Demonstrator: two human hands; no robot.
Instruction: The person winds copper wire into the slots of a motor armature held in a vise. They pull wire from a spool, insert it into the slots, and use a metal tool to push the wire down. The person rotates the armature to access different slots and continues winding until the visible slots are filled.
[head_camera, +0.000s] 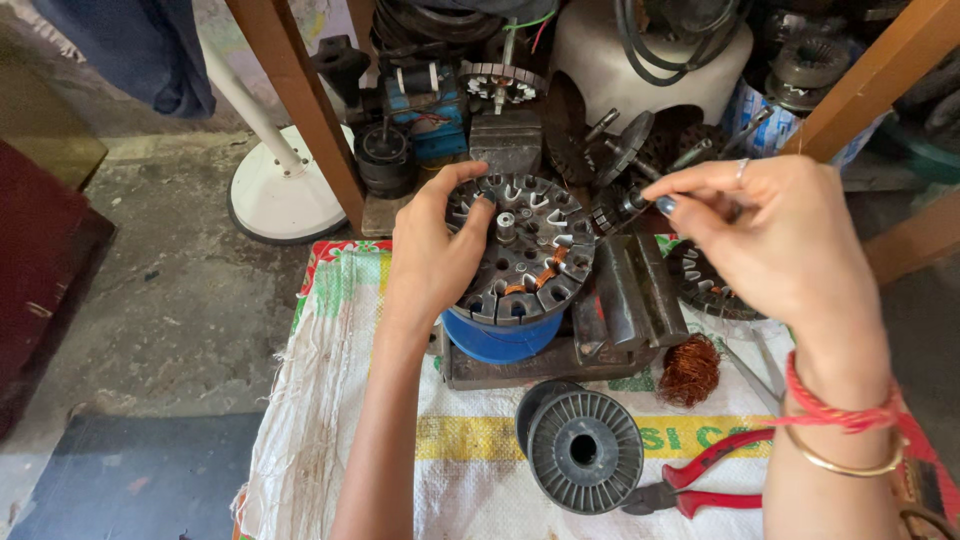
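Copper winding sits in only a couple of slots of the stator core (522, 250), which your left hand (430, 262) clamps by its rim above the blue spool (500, 338), while your right hand (775, 240) pinches fingertips together beside it; most slots look empty.

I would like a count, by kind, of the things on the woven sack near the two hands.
Round slotted stator, held by the left hand: 1
Grey wire spool: 1
Red-handled pliers: 1
Tangle of copper wire: 1
Blue spool: 1
Total: 5
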